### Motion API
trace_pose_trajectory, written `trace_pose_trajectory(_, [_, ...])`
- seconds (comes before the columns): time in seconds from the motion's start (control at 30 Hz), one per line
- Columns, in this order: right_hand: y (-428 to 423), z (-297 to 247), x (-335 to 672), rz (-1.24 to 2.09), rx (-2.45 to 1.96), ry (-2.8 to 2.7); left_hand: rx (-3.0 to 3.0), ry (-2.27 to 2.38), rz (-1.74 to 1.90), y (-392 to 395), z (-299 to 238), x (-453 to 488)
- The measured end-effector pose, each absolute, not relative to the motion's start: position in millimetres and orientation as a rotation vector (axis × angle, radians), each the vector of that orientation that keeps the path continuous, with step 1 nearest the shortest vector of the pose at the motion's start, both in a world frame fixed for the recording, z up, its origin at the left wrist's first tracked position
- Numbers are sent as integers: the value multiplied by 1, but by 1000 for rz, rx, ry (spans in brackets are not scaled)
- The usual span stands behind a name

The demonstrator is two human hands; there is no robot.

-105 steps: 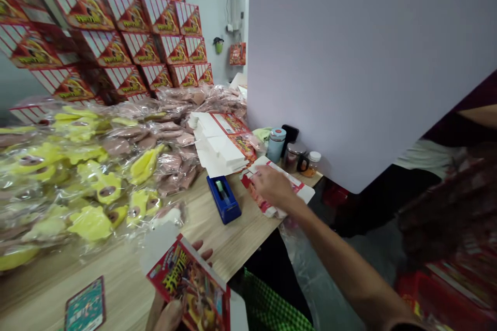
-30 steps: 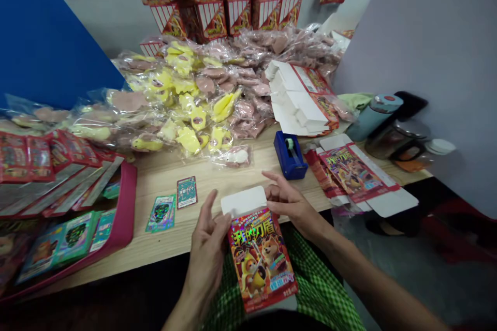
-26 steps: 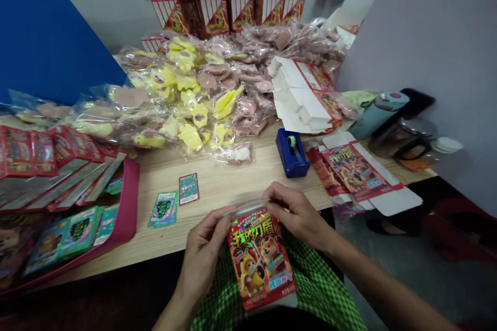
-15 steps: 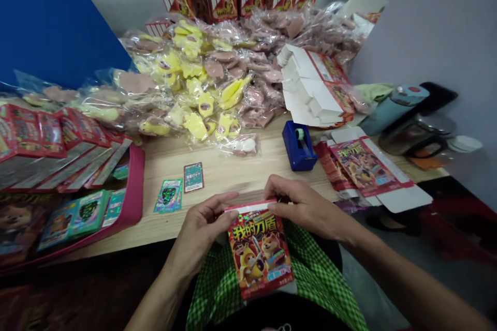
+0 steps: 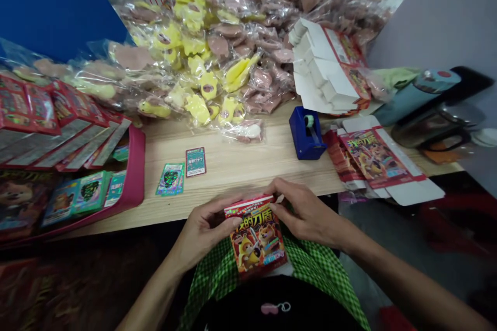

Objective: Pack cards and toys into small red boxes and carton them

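Both of my hands hold a red printed card box (image 5: 258,243) over my lap, above green checked cloth (image 5: 310,264). My left hand (image 5: 207,227) grips its upper left edge, thumb on the printed front and fingers behind. At the upper right corner, my right hand (image 5: 303,212) pinches the box between thumb and fingers. The box's lower end lies in shadow against my dark top. On the table ahead lie a shiny green card (image 5: 171,178) and a teal card (image 5: 195,162).
A blue tape dispenser (image 5: 306,133) stands beyond my right hand, with flattened boxes (image 5: 373,158) right of it. Bagged yellow and pink figures (image 5: 209,77) heap along the back. A pink tray (image 5: 135,170) of cards and packets sits left; a bottle (image 5: 423,93) stands right.
The view has tipped downward, so the table things sit higher in the picture. My hands keep their hold on the box, which now tilts more; my left thumb lies further over its front.
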State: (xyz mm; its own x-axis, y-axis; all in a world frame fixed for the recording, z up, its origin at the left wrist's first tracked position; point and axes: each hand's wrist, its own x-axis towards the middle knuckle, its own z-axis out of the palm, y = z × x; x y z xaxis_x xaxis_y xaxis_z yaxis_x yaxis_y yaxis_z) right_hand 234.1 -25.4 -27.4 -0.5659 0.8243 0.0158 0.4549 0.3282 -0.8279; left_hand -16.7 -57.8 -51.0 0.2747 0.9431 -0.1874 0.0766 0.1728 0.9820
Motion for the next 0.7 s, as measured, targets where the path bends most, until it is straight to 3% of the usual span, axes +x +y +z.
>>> trace_pose_trajectory(0.17, [-41,-36,229,1098,-981,-2160,1509,1122,934,-66,-55,-13])
trace_pose_trajectory(0.3, [-33,-17,237,1109,-896,-2067,1820,1072,963,-59,-24,-9])
trace_pose_trajectory(0.37, [-17,-4,253,1102,-1041,-1890,2000,1184,1145,-51,-3,-11])
trace_pose_trajectory(0.53, [35,1,298,907,-1906,-1190,2334,1482,1483,-15,12,-5])
trace_pose_trajectory(0.7, [62,-15,299,1074,-1935,-1065,2672,1175,1485,14,-16,10])
